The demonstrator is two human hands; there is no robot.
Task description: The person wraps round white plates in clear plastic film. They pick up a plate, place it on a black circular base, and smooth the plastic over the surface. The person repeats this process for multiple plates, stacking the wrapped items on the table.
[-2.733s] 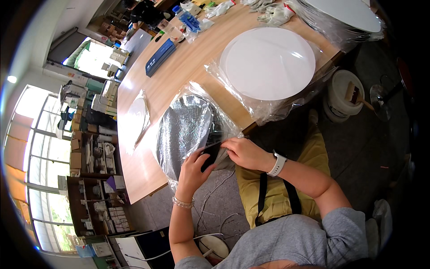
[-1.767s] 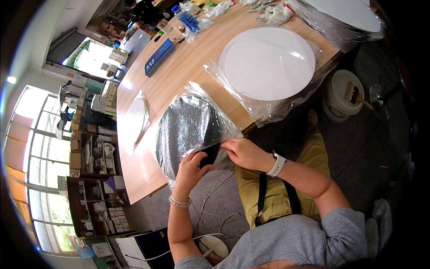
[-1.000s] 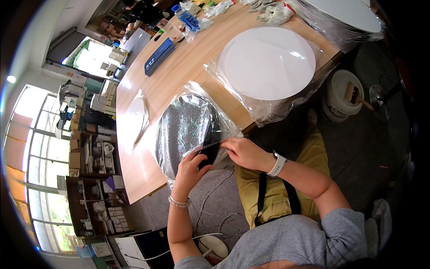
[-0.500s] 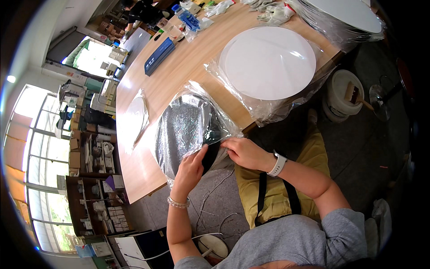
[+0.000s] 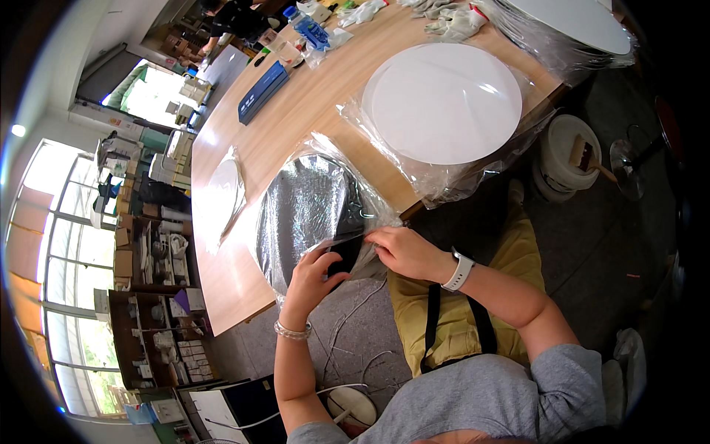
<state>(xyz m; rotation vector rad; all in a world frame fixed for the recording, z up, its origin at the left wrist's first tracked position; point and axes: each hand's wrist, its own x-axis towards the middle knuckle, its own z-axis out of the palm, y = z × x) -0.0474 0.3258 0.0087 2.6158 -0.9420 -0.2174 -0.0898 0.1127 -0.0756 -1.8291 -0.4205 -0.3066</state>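
A round dark disc (image 5: 304, 197) in a clear, crinkled plastic bag (image 5: 379, 200) lies at the table's near edge, its surface shiny with reflections. My right hand (image 5: 404, 251) pinches the bag's rim at the right side of the disc. Over the near edge of the disc is my left hand (image 5: 312, 280), fingers bent and thumb held apart from them. Nothing shows between that thumb and the fingers. To the right, a large white disc (image 5: 444, 103) rests on clear plastic.
Clear-wrapped round pieces (image 5: 225, 194) lie left on the wooden table (image 5: 318, 111). Farther back are a blue box (image 5: 264, 92), a blue bottle (image 5: 307, 28) and work gloves (image 5: 458, 24). A stack of wrapped discs (image 5: 577, 26) stands far right, above a white bucket (image 5: 560, 166) with a brush.
My left hand has drawn back slightly toward me, its fingers going from stretched flat on the disc to bent, thumb apart. My right hand keeps its pinch in place.
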